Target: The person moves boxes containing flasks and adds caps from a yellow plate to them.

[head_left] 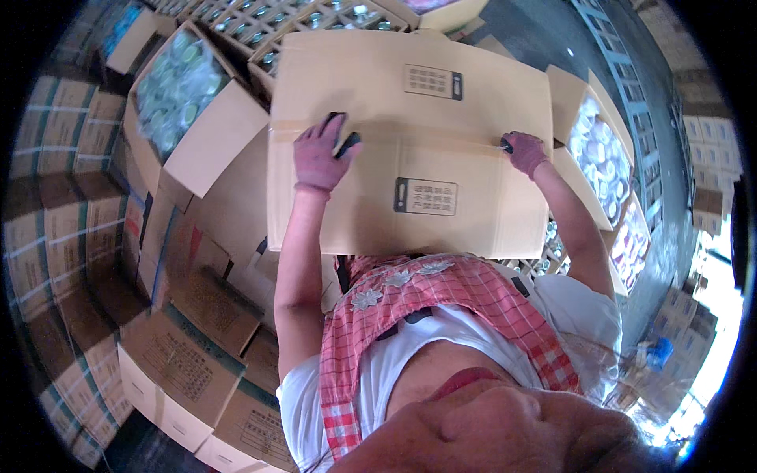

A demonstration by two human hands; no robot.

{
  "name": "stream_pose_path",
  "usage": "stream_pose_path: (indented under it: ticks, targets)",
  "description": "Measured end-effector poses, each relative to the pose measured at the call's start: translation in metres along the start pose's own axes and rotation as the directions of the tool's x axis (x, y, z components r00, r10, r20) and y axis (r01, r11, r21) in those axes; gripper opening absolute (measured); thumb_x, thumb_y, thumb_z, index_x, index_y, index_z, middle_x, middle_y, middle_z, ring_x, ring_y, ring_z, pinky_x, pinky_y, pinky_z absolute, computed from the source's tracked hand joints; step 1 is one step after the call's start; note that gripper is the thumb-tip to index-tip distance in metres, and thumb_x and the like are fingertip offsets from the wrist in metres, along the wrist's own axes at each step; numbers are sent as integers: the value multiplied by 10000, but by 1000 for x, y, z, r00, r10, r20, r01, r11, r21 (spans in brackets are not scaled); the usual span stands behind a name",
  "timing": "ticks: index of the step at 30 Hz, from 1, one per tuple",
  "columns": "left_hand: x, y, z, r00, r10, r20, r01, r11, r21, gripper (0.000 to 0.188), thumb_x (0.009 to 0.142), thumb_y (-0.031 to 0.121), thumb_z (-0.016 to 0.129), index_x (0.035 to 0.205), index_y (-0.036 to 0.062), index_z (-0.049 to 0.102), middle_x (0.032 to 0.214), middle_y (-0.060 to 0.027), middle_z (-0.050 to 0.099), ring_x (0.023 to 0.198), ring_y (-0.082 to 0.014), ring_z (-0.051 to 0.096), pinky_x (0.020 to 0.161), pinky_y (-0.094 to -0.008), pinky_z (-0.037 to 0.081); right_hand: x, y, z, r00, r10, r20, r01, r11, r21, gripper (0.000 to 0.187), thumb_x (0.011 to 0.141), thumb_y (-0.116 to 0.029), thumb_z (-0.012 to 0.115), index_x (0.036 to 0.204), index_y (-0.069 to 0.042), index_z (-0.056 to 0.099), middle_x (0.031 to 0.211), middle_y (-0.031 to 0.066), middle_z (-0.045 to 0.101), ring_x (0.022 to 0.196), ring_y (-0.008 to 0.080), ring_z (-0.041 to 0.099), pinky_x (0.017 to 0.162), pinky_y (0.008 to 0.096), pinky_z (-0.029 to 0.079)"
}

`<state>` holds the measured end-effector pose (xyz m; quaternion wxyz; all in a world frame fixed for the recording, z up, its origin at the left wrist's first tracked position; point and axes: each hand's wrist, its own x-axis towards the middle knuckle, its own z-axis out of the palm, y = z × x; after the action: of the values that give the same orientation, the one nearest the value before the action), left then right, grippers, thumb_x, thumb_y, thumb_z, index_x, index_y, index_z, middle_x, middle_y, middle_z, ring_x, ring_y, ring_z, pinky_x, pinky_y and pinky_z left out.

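A large brown cardboard carton (pixel 355 213) lies in front of me, its broad face up, with a seam running across the middle and printed panels above and below it. My left hand (pixel 319 158), in a purple glove with dark fingertips, rests on its left part near the seam. The thumb and fingers there are spread, with nothing held between them. Near the right edge, my gloved right hand (pixel 527 153) is closed at the seam line with its fingers curled. Whatever those fingers hold, if anything, is hidden.
Left of the carton stands an open box (pixel 217 142) of plastic-wrapped jars. Divided cartons of glassware (pixel 272 20) sit beyond it. More open boxes with wrapped glassware (pixel 599 150) line the right side. Stacked cartons (pixel 63 229) rise at far left, and closed boxes (pixel 189 366) sit at lower left.
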<state>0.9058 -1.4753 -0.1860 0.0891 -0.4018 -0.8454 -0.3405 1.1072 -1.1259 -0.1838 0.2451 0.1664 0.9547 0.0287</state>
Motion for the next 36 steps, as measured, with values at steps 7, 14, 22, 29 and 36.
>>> stream_pose_path:
  ticks: [7,14,22,29,36]
  targets:
    - [26,34,68,931,-18,364,-133,914,384,342,654,419,564,859,150,613,873,-51,556,869,-244,505,793,-375,370,-68,140,49,883,452,-130,-407,873,269,172,744,-164,515,907,-113,531,846,68,553,746,220,542,620,330,439]
    - [31,40,80,889,-216,403,0,881,472,350,679,428,546,856,135,616,996,-60,518,935,-249,470,768,-404,379,-56,76,105,694,720,1,-505,487,713,356,749,-312,525,997,-57,515,894,171,580,890,320,537,751,381,416]
    - [28,54,85,861,-306,407,31,829,558,405,641,445,588,868,111,615,1017,-89,506,944,-285,469,762,-409,398,-76,58,89,552,831,-61,-477,375,795,257,742,-260,522,888,-50,544,778,174,584,761,320,560,660,381,427]
    - [22,50,91,958,-120,260,16,929,371,365,656,388,591,860,86,608,976,-115,533,904,-314,484,777,-393,402,-89,88,114,800,548,242,198,-623,757,278,736,-288,529,894,-63,571,837,85,601,794,235,561,715,332,437]
    - [18,89,-22,894,137,427,-153,988,3,321,640,302,633,831,55,559,880,-126,577,732,-314,558,655,-360,450,-160,102,157,941,315,-125,338,-891,303,314,838,-232,371,1006,-7,513,1020,120,546,918,236,522,840,340,403]
